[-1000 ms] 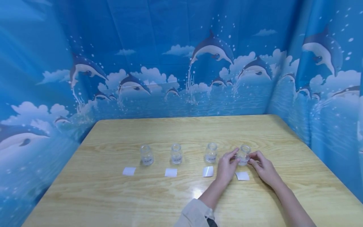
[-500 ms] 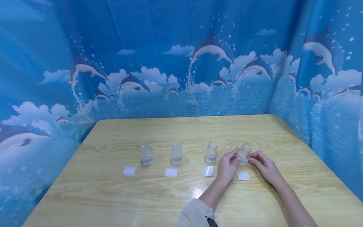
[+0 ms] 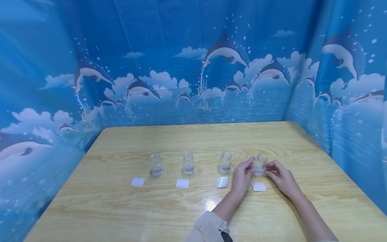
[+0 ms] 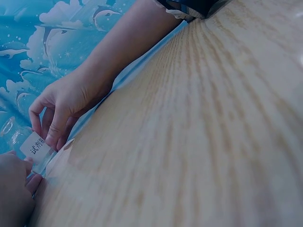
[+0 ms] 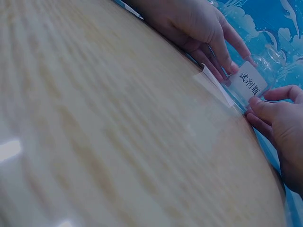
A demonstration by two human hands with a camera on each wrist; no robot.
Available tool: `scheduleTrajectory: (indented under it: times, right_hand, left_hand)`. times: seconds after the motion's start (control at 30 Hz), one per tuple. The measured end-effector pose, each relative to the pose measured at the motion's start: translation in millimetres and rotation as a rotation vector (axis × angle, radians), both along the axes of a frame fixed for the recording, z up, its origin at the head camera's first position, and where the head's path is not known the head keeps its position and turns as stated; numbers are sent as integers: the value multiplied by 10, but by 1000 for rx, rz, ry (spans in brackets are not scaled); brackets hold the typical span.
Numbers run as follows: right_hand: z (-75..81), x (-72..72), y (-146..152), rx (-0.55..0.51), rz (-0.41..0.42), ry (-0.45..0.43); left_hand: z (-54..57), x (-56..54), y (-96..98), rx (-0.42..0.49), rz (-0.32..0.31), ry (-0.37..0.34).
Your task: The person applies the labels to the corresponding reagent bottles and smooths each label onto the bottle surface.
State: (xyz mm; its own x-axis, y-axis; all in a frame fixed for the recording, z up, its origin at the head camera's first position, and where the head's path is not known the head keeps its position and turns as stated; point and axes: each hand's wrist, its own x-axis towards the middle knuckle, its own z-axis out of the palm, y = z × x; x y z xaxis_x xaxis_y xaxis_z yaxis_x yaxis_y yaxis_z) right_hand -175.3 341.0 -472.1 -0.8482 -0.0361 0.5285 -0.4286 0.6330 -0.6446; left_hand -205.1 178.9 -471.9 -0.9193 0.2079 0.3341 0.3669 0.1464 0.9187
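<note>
A small clear glass reagent bottle [image 3: 260, 164] stands upright at the right end of a row, with both hands around it. My left hand [image 3: 241, 178] holds its left side between thumb and fingers. From the right, my right hand [image 3: 282, 179] pinches it low down with thumb and fingertips. The right wrist view shows a white label [image 5: 249, 81] with printed dark characters on the bottle's front, with a thumb at each side edge. Just in front of the bottle lies a white paper square [image 3: 258, 187].
Three more clear bottles, left [image 3: 157, 165], middle [image 3: 188, 164] and right [image 3: 225, 163], stand in line to the left. Each has a white square, such as the leftmost paper [image 3: 138, 182], in front of it. A blue dolphin-print curtain [image 3: 169, 101] surrounds the wooden table [image 3: 136, 215].
</note>
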Motion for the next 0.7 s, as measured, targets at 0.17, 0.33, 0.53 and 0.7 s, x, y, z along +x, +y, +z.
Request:
scheduleTrajectory:
  times: [0.17,0.33,0.53,0.7]
  right_hand:
    - [31,23,-20,-3,8,-19]
    - [49,44,-23,-53,39,-56]
    - [63,58,-8,-75,20,-109]
    - [66,59,-8,-82,15,-125]
  left_hand:
    - [-1,1,16,-14,5,-22]
    - [-1,12,20,-48,16,9]
    - [-11,28,17,-74,34,48]
    - [-26,26,23,-51,39,46]
